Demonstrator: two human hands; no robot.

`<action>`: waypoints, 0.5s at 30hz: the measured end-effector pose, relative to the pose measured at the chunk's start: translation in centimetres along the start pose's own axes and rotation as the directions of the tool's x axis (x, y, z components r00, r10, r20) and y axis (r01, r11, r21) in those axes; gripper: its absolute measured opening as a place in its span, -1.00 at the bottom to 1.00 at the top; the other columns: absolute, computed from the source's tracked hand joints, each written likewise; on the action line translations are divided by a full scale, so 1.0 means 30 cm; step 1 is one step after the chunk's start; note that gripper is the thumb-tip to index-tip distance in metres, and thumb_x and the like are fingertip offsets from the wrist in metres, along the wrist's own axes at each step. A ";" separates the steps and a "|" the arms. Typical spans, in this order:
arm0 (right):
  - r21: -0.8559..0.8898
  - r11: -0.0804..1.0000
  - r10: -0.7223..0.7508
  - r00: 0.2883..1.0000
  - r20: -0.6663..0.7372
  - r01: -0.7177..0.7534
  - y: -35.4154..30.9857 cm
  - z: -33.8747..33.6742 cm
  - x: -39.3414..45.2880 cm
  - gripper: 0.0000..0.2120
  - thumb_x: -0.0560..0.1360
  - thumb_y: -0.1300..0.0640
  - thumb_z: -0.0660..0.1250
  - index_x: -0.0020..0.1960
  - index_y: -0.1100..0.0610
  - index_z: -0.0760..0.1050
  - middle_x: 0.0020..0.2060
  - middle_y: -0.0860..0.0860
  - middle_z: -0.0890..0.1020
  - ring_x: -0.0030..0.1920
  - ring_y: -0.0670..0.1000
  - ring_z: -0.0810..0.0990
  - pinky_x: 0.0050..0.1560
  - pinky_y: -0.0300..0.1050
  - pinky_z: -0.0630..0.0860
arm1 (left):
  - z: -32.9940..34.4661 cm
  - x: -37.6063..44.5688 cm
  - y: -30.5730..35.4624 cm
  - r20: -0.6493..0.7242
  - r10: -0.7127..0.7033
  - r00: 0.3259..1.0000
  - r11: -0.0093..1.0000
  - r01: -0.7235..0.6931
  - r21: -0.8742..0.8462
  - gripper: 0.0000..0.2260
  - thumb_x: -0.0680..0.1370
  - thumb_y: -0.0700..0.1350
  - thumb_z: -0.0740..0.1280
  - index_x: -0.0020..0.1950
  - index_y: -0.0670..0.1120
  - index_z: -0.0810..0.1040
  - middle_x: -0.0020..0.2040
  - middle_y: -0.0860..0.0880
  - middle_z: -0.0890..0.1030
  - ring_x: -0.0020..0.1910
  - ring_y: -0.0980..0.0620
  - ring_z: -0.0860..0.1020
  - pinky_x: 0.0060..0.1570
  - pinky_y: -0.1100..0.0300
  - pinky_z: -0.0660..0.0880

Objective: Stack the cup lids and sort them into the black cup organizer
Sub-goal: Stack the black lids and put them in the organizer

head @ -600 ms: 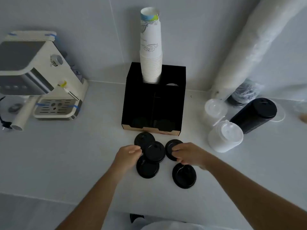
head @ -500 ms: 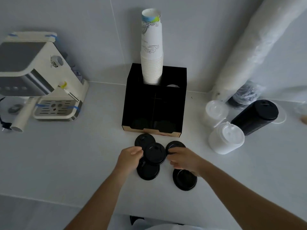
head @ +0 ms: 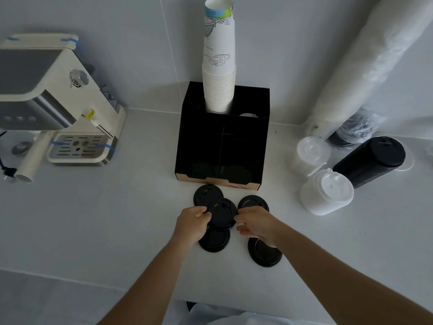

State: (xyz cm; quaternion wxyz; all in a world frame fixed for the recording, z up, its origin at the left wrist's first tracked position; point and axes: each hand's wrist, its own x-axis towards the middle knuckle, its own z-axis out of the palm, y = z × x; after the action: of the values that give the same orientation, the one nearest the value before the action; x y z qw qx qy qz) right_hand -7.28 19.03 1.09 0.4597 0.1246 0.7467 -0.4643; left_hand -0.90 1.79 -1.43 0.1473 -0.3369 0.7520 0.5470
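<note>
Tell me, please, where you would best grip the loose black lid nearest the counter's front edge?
Take that lid by its thin outer rim, from above and its right side, where the counter is bare. It lies flat and apart from the others, so a pinch across the rim likely suits; the right hand hovers closest.

Loose cup lids (head: 222, 213): black. Organizer (head: 222, 141): black, tan front lip. Paper cup stack (head: 219, 57) at its 12 o'clock: white, grey cloud line-drawing, blue-green rim band. Espresso machine (head: 58, 97) at 9 o'clock: cream and grey, blue tape strips. At 3 o'clock: white lid stacks (head: 326, 192), black lid stack (head: 370, 161). Countertop (head: 93, 219): white.
</note>
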 end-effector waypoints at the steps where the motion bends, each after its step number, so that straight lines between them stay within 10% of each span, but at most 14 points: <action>1: -0.015 1.000 0.001 1.000 0.019 -0.001 -0.002 -0.002 -0.004 -0.69 0.55 0.27 0.30 0.28 0.27 0.51 0.12 0.21 0.61 0.19 0.19 0.62 0.26 0.06 0.55 | -0.002 -0.006 0.001 0.001 0.009 1.000 1.000 -0.009 0.002 -0.88 0.54 -0.13 0.33 0.05 0.03 0.53 -0.07 -0.01 0.51 0.00 -0.04 0.50 0.00 0.23 0.38; 5: 0.050 0.999 -0.014 0.999 0.033 0.012 -0.013 -0.036 -0.032 -0.60 0.56 0.15 0.33 0.38 0.16 0.46 0.11 0.08 0.59 0.06 0.02 0.64 0.04 -0.14 0.63 | -0.020 -0.037 0.016 -0.049 0.017 0.999 1.000 -0.018 -0.023 -0.66 0.53 -0.12 0.36 0.30 -0.11 0.54 0.22 -0.06 0.61 0.22 -0.02 0.55 0.22 0.17 0.43; 11: 0.095 0.988 -0.124 0.992 -0.007 0.125 -0.020 -0.123 -0.102 -0.74 0.55 0.17 0.32 0.22 0.16 0.58 0.06 0.15 0.66 0.04 0.09 0.67 0.07 -0.07 0.64 | 0.011 -0.106 0.049 -0.096 0.080 0.992 0.983 -0.095 -0.159 -0.85 0.48 -0.02 0.40 -0.23 -0.07 0.62 -0.19 -0.12 0.66 -0.11 -0.04 0.63 0.01 0.04 0.55; 15: 0.063 0.988 -0.138 0.990 -0.033 0.140 0.020 -0.180 -0.140 -0.85 0.56 0.17 0.32 0.08 0.14 0.62 0.02 0.15 0.67 -0.03 0.07 0.69 -0.04 -0.15 0.64 | 0.074 -0.136 0.027 -0.106 0.070 0.992 0.977 -0.090 -0.194 -0.91 0.44 0.00 0.45 -0.10 0.02 0.67 -0.16 0.02 0.71 -0.09 0.06 0.67 0.05 0.04 0.60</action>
State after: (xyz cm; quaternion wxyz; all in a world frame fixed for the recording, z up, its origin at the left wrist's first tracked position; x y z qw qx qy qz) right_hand -7.69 24.72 4.90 0.4110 0.0937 0.7445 -0.5177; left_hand 1.22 5.39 0.76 0.0537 -0.3460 0.7131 0.6074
